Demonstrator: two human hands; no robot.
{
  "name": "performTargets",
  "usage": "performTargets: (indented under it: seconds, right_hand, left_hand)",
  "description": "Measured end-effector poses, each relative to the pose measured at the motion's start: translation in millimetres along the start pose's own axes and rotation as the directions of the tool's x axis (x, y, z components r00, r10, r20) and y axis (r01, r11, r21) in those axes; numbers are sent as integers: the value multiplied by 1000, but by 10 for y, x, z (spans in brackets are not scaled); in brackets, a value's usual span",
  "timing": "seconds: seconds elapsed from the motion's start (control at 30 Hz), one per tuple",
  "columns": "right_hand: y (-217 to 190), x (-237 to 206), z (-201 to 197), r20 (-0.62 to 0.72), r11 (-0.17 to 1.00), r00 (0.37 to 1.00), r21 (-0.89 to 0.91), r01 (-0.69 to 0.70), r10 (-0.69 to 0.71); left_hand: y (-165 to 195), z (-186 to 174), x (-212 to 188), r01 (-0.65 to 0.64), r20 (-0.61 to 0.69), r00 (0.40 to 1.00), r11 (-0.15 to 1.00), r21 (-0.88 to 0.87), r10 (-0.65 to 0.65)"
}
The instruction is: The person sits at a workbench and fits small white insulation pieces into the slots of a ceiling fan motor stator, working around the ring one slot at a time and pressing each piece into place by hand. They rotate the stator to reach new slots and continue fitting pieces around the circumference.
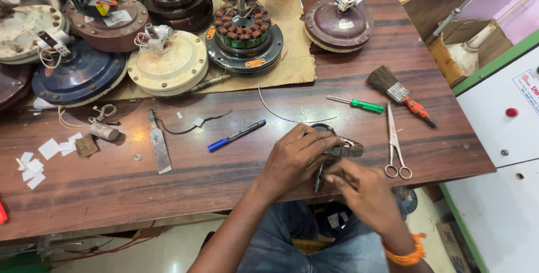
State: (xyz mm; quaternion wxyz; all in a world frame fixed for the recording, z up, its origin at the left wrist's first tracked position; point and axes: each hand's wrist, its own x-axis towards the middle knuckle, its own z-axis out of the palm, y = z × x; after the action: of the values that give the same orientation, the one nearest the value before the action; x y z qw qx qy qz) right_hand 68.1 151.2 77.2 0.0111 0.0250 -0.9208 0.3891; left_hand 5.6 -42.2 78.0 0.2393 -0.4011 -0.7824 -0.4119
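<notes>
Head view: left hand (297, 158) clamps small wound stator (343, 147) at bench (224, 177) front edge; right hand (365, 191) pinches dark tool (319, 180) beneath. Risk: tool slips, nicking winding; scissors (394, 149) near.

1. One view alone is given, taken from a camera worn on the head.
2. The dark brown wooden table (224, 177) is looked down upon steeply, at close range.
3. The far edge is faced at 12 o'clock; the lap is seen at 6 o'clock.
4. The white cabinet (499, 138) is caught at 3 o'clock.
</notes>
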Motion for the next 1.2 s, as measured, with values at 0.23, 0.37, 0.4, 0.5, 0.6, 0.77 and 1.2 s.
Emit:
performTargets:
  seconds: [0.23, 0.37, 0.4, 0.5, 0.6, 0.77, 1.2]
  right_hand:
    - [385, -62, 372, -101, 877, 995, 475, 68, -22]
    - [559, -190, 360, -24, 812, 997, 582, -43, 70]
    - [566, -216, 308, -18, 848, 997, 528, -54, 75]
    - [453, -220, 91, 0, 921, 1000, 389, -27, 29]
    - [223, -207, -208, -42, 999, 999, 43, 8, -6]
    - [-194, 16, -355, -160, 966, 962, -170, 194, -221]
    - [-257, 784, -388, 171, 964, 984, 265, 4, -51]
  left_hand:
    - [-55, 12, -177, -293, 46, 956, 940, 177, 290]
    - [-99, 36, -318, -376, 34, 923, 876, 301, 384]
    - [-117, 41, -335, -386, 88, 922, 874, 294, 378]
    - [-151, 56, -362, -370, 176, 927, 884, 285, 331]
    - [-78, 116, -409, -214, 68, 977, 948, 236, 204]
    - [94, 273, -475, 92, -203, 972, 989, -117, -115]
    - [184, 662, -473, 454, 7, 638, 368, -811, -770]
